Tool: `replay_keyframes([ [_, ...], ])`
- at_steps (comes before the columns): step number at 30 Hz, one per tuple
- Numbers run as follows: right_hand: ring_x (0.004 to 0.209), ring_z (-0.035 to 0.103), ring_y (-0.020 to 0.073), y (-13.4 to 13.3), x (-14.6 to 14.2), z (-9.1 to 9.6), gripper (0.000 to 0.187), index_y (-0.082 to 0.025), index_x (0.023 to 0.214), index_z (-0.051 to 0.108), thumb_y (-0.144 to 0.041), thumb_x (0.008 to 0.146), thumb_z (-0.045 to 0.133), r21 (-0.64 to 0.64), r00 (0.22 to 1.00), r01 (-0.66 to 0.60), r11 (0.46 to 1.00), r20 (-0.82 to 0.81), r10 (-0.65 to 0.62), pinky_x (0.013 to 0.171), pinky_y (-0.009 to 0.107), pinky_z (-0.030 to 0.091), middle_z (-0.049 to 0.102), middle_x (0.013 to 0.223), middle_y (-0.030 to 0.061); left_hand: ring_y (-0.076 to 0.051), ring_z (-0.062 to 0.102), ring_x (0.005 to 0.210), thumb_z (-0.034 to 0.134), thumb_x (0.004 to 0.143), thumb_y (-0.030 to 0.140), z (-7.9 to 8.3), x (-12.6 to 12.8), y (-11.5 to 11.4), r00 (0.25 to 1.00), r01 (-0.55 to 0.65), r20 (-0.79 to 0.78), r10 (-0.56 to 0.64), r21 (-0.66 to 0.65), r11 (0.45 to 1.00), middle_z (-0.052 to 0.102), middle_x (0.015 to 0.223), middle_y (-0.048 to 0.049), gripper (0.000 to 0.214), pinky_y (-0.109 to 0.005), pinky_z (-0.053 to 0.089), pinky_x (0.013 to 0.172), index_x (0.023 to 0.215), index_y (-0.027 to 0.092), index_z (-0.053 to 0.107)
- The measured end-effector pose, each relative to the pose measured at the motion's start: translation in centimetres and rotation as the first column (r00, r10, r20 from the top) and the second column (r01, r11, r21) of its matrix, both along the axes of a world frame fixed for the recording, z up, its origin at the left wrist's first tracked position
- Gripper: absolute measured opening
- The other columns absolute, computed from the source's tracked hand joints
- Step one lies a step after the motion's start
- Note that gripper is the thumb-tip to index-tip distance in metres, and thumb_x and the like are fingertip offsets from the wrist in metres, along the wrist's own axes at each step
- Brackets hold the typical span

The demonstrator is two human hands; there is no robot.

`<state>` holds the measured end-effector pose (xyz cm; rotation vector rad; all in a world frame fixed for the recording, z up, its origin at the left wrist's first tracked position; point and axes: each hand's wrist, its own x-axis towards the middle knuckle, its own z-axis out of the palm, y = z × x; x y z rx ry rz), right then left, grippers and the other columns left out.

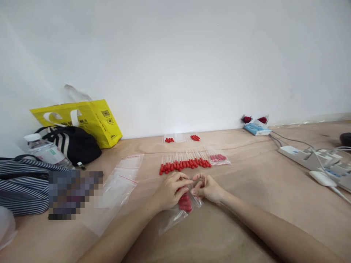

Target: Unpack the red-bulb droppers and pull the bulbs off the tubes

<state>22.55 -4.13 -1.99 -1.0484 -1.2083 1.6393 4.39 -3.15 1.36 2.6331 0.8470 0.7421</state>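
Note:
A clear plastic bag (174,222) with red pieces (185,204) inside lies between my hands on the table. My left hand (171,190) curls over the bag's left side, thumb and fingers closed on it. On the right, my right hand (210,189) pinches the bag's edge between thumb and forefinger. Just beyond my fingers is a row of red-tipped sticks (186,164), their thin pale stems pointing away from me. A filled clear bag of red-tipped sticks (218,157) lies at the right end of that row.
Flat clear zip bags (120,182) lie at the left. Small red groups (169,140) sit near the wall. Farther left are a yellow bag (108,128), a black bag (82,146), a bottle (49,151) and a striped bag (24,190). A power strip (296,157) with cables stands right.

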Motion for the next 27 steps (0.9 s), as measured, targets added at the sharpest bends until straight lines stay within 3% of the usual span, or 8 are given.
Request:
replay_keyframes([
  [5, 0.036, 0.049, 0.0087, -0.1, -0.5, -0.4, 0.062, -0.019, 0.080, 0.039, -0.040, 0.039, 0.080, 0.036, 0.999, 0.026, 0.999, 0.031, -0.028, 0.040, 0.021, 0.040, 0.055, 0.044, -0.0096, -0.016, 0.050, 0.091, 0.044, 0.084, 0.020, -0.4, 0.1, 0.2, 0.996, 0.032, -0.081, -0.027, 0.066, 0.997, 0.058, 0.100, -0.0030, 0.022, -0.033, 0.037, 0.083, 0.099, 0.024, 0.060],
  [11, 0.043, 0.055, 0.0097, -0.3, -0.1, 0.0, 0.058, -0.018, 0.084, 0.040, -0.043, 0.046, 0.077, 0.033, 0.999, -0.034, 0.999, 0.020, 0.034, 0.045, 0.022, 0.044, 0.059, 0.051, -0.0068, -0.015, 0.052, 0.084, 0.053, 0.080, 0.024, -0.6, 0.0, 0.7, 0.997, 0.067, -0.045, -0.063, 0.082, 0.994, 0.062, 0.089, -0.0015, 0.010, -0.031, 0.037, 0.080, 0.079, 0.020, 0.062],
  [18, 0.049, 0.057, 0.0091, -0.3, 0.2, 0.5, 0.052, -0.018, 0.085, 0.043, -0.045, 0.053, 0.073, 0.002, 0.996, -0.061, 0.998, 0.059, 0.060, 0.050, 0.023, 0.048, 0.059, 0.058, -0.0054, -0.014, 0.052, 0.081, 0.051, 0.080, 0.018, -1.3, 0.1, 0.4, 0.998, 0.046, 0.044, -0.052, 0.119, 0.992, 0.063, 0.083, -0.0009, 0.012, -0.030, 0.038, 0.076, 0.074, 0.020, 0.061],
  [27, 0.044, 0.054, 0.0082, -0.4, 0.0, 0.8, 0.042, -0.016, 0.091, 0.046, -0.024, 0.057, 0.068, 0.003, 0.982, -0.082, 0.997, 0.169, 0.081, 0.047, 0.021, 0.046, 0.060, 0.056, -0.0064, -0.014, 0.053, 0.074, 0.046, 0.080, 0.017, -1.1, 0.3, 0.2, 0.998, 0.022, 0.063, -0.029, 0.108, 0.994, 0.059, 0.075, -0.0026, 0.018, -0.028, 0.040, 0.071, 0.069, 0.019, 0.061],
])
